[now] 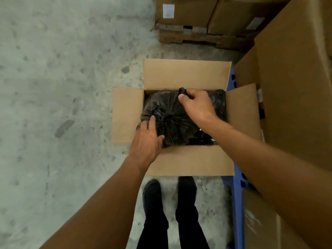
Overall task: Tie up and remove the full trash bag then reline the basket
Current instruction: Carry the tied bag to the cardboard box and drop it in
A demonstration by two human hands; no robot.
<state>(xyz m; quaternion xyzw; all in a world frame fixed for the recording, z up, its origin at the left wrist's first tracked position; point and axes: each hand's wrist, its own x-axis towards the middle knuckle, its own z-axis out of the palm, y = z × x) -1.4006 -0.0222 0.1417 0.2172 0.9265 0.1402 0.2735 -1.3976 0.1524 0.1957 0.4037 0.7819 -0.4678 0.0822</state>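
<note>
Trash bag [172, 123] gathered, not yet out of the box [186, 74]

Bare concrete floor [71, 87] lies to the left of the box, which stands with all four flaps folded out. At the box's left wall the left hand [147, 139] lies on the bag, forefinger and thumb spread flat against the plastic, pressing rather than grasping. The black bag fills the left and middle of the box, its plastic drawn into pleats that meet at a gathered point near the left hand. Whether a finished knot sits there I cannot tell. At the far edge the right hand [195, 105] pinches a short black tail of the bag between thumb and fingers. More loose black plastic shows in the right part of the box. Just right of the box stands a blue plastic crate [233, 200], then tall brown cartons [296, 87].

Risks, as I judge them: a pull on that thin tail alone could stretch or tear the plastic, or slip the gather open and spill the load back in. The bag sits tight against the left wall, so a lift may drag the light box up with it unless it is held down.
</note>
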